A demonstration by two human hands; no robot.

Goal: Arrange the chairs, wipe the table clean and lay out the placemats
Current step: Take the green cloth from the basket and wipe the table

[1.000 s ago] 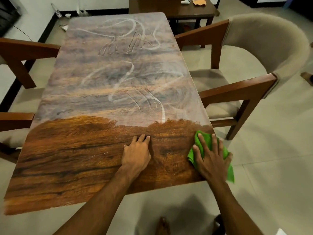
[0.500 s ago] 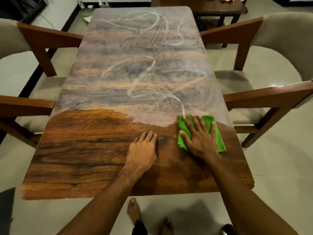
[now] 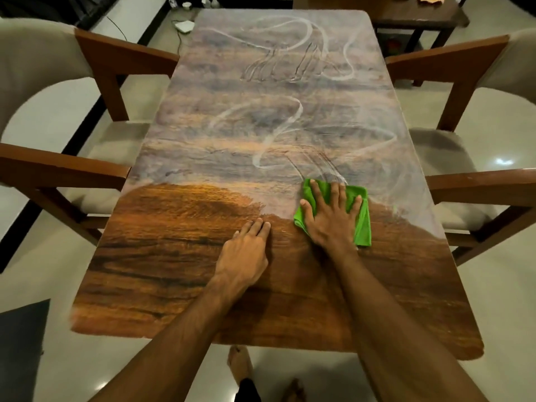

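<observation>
Head view: chairs [image 3: 72,117] flank table [image 3: 174,271] (right hand [image 3: 330,219] flat on cloth [image 3: 362,224]).

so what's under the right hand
A green cloth lies flat under the right hand, on the table at the edge of the dusty film. The tabletop beneath the cloth is hidden.

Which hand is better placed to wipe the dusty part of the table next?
The right hand. It already presses the green cloth flat at the edge of the dusty area. The left hand lies bare on the table, on the clean part.
</observation>
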